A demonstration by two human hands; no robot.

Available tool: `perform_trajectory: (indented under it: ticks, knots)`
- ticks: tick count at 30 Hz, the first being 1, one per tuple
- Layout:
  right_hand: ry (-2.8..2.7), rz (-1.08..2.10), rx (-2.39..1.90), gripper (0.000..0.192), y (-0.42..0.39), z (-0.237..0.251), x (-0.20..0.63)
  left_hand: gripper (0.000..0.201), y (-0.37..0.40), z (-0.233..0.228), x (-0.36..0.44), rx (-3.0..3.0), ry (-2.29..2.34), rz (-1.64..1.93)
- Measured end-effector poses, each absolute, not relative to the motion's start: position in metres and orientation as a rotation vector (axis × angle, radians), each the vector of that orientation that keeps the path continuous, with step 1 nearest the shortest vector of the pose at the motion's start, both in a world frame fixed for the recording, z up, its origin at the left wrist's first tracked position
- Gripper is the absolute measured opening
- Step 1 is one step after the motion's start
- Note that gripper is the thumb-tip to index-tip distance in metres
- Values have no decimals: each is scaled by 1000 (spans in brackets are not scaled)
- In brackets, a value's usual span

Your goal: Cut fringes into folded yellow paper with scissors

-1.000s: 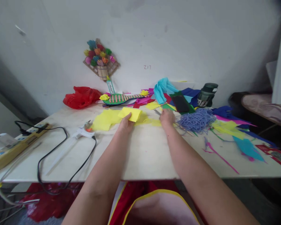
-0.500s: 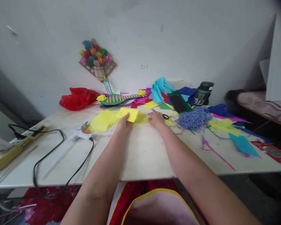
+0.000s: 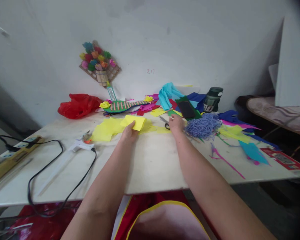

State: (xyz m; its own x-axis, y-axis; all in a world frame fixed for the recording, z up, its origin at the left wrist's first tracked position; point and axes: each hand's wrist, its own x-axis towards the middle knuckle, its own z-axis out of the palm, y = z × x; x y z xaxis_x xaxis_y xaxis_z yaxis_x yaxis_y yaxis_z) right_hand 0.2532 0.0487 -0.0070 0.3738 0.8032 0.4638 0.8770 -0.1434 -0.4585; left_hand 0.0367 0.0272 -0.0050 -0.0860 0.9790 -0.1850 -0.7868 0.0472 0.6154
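Observation:
A folded piece of yellow paper point(image 3: 138, 122) is gripped in my left hand point(image 3: 130, 133), thumb on top. More thin yellow crepe paper point(image 3: 106, 128) lies flat to its left and partly beneath it. At the right, my right hand point(image 3: 177, 125) has its fingers bent down over the handle end of a pair of scissors point(image 3: 167, 126). One black finger loop shows left of this hand, and the blades point away to the left. The other loop is hidden under my fingers.
A tangle of purple-blue string point(image 3: 202, 126) sits just right of my right hand. Behind are a phone point(image 3: 186, 109), a dark bottle point(image 3: 212, 99) and coloured papers. At left lie a glue gun point(image 3: 81, 145) with its cord, a power strip point(image 3: 17, 150) and a red bag point(image 3: 80, 106).
My right hand has shifted right over the scissors, baring the near loop and covering the other. My left hand keeps the folded yellow paper. The view has turned slightly right.

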Motion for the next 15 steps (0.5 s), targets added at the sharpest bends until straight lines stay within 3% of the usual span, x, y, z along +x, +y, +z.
perform_trajectory:
  ticks: [4,7,11,15]
  knots:
    - [-2056,-109,-1799,28,49,-13,230,24,27,-5,37,369,698,1520]
    - [-2199,-225,-1767,23,49,-17,215,21,26,-4,38,375,702,1521]
    - [-2122,-244,-1824,24,50,-18,214,21,26,-4,38,371,708,1513]
    - [-1706,-239,-1941,30,49,-10,232,24,26,-4,36,382,704,1513]
